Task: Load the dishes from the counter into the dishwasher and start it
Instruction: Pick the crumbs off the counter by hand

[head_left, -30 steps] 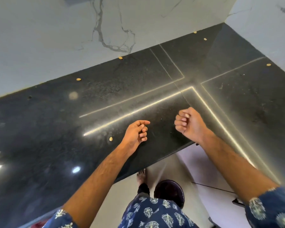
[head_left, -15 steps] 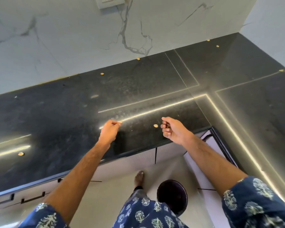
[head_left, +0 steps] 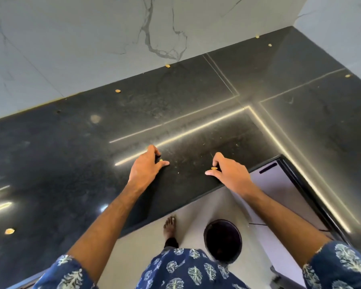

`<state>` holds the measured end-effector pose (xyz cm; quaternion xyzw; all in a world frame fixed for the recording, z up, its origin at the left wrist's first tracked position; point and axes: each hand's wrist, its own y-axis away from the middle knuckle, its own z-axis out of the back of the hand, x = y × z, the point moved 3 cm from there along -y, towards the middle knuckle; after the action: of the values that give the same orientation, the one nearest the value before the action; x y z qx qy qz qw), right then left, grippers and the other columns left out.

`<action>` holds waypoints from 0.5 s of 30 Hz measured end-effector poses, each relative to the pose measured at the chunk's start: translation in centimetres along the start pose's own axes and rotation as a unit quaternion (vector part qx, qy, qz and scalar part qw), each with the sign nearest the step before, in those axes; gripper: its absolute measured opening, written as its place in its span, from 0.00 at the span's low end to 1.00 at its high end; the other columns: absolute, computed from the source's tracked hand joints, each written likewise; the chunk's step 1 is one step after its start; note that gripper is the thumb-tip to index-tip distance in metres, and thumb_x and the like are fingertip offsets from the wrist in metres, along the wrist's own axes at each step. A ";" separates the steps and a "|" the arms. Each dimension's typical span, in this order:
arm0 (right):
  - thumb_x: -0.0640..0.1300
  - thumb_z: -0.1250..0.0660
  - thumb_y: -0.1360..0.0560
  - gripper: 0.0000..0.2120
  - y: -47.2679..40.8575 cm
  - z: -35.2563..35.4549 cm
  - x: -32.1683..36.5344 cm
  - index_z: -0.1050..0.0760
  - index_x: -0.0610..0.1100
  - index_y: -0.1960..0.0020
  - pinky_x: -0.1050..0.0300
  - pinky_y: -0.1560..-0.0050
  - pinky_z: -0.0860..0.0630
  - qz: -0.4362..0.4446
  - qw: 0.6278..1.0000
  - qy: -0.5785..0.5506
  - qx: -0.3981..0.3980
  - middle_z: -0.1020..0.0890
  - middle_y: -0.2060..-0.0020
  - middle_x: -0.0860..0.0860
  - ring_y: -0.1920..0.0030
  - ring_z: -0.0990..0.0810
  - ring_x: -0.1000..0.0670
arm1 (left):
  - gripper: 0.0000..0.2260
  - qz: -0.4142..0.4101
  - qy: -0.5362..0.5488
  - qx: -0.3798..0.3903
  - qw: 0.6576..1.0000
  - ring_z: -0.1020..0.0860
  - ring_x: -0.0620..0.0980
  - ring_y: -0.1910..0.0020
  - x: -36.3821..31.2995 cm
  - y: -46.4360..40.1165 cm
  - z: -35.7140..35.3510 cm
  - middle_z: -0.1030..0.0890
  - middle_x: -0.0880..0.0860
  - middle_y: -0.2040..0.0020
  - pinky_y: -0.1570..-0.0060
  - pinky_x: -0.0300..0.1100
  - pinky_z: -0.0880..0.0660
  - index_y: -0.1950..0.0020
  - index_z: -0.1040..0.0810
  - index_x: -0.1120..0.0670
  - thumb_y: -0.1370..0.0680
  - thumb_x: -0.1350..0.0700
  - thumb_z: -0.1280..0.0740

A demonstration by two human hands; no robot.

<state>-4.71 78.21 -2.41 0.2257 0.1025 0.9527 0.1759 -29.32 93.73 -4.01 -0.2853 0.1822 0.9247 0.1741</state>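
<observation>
Both hands are down on the black tabletop [head_left: 196, 97] near its front edge, each working at a small yellow-brown chip. The left hand [head_left: 147, 166] lies knuckles up with thumb and forefinger closing on a chip [head_left: 160, 160]; whether it is already pinched or only touched cannot be told, since the fingertips hide most of it. The right hand [head_left: 229, 174] has its forefinger and thumb curled round another chip [head_left: 214, 168], which looks held between them, the other fingers loosely spread.

More chips lie scattered: one [head_left: 9, 231] far to the left, one [head_left: 117, 90] and one [head_left: 167, 66] near the marble wall [head_left: 113, 38], others toward the right corner. No dishes show anywhere on the tabletop, and no dishwasher can be identified with certainty; a pale panel [head_left: 269, 174] with a dark slot sits below the tabletop's inner corner, but what it is cannot be told. A dark round bin [head_left: 222, 239] stands on the floor beside the person's foot.

So the step in hand appears to be clearing crumbs, a side job to loading. The next move probably calls for lifting both chips cleanly off the slick stone and carrying them over the bin, then gathering the remaining ones.
</observation>
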 end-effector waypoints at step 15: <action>0.55 0.39 0.18 0.16 -0.5 -0.6 0.9 0.36 0.46 0.59 0.55 0.68 0.37 -0.081 0.965 -0.249 -0.036 0.32 0.72 0.53 0.70 0.35 0.51 | 0.13 -0.084 -0.108 0.012 0.991 0.20 0.47 0.58 0.0 -0.7 1.2 0.19 0.45 0.57 0.58 0.45 0.25 0.47 0.26 0.50 0.22 0.42 0.31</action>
<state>-5.64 78.91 -2.70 0.4400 0.0386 0.8523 0.2801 -29.61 94.84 -3.26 -0.1959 0.1490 0.9300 0.2731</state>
